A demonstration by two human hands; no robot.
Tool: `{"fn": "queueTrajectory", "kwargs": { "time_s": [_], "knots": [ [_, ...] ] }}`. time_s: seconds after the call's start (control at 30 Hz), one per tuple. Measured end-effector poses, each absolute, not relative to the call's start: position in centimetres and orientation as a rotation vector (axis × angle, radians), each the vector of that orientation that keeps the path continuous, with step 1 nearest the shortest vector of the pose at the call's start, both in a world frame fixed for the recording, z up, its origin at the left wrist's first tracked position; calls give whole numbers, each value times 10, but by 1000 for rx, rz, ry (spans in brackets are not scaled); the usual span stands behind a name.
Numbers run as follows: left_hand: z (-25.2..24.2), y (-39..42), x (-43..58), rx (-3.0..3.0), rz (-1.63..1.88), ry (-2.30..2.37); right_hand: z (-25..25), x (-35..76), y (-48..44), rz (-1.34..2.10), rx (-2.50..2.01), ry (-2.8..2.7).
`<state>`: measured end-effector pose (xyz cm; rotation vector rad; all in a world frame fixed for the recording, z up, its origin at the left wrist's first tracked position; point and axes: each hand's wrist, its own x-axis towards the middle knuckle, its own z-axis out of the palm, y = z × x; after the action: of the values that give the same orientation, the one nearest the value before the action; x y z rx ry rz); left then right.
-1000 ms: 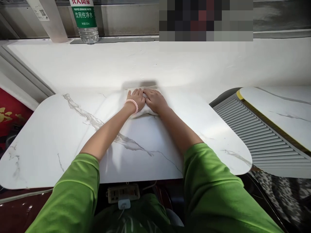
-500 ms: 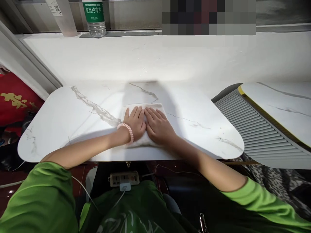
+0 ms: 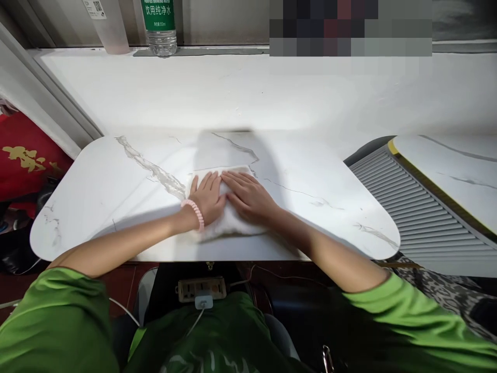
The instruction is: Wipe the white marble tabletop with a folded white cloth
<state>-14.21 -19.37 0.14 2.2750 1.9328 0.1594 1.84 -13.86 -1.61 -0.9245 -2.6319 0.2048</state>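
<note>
A white folded cloth point(image 3: 233, 223) lies flat on the white marble-patterned table point(image 3: 326, 228), near its front edge. My left hand point(image 3: 207, 199), with a pink coiled band at the wrist, rests palm down on the cloth's left part, fingers stretched out. Against it from the right lies my right hand point(image 3: 250, 197), also flat on the cloth, its fingertips beside the left hand's. Both hands are open, pressing on the cloth and not wrapped round it. The cloth's middle is partly hidden under them.
On the ledge behind stand a water bottle point(image 3: 161, 31) with a green label and a frosted bottle point(image 3: 111, 31). A power strip point(image 3: 202, 290) with a white charger point(image 3: 204, 301) lies below the table's front edge. At right is a second table point(image 3: 450, 160) with ribbed sides.
Both hands have shifted slightly left with the cloth, which now lies a little turned. The right fingers have slid leftward to the left fingertips. The view has also moved slightly.
</note>
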Motion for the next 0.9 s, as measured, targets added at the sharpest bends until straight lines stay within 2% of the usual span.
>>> {"fn": "queueTrajectory", "kwargs": {
  "time_s": [0.27, 0.43, 0.67, 0.9],
  "knots": [
    [1, -71, -201, 2314, 167, 2018, -15, -65, -34, 93, -1107, -2504],
    [0, -50, -217, 2344, 165, 1990, -19, -81, -20, 34, -1213, -2428],
    [0, -96, -207, 2307, 179, 2102, -20, -68, -52, 0, -1063, -2513],
    [4, -206, -194, 2406, 110, 1975, -17, -45, -163, -78, -1002, -2620]
  ]
}}
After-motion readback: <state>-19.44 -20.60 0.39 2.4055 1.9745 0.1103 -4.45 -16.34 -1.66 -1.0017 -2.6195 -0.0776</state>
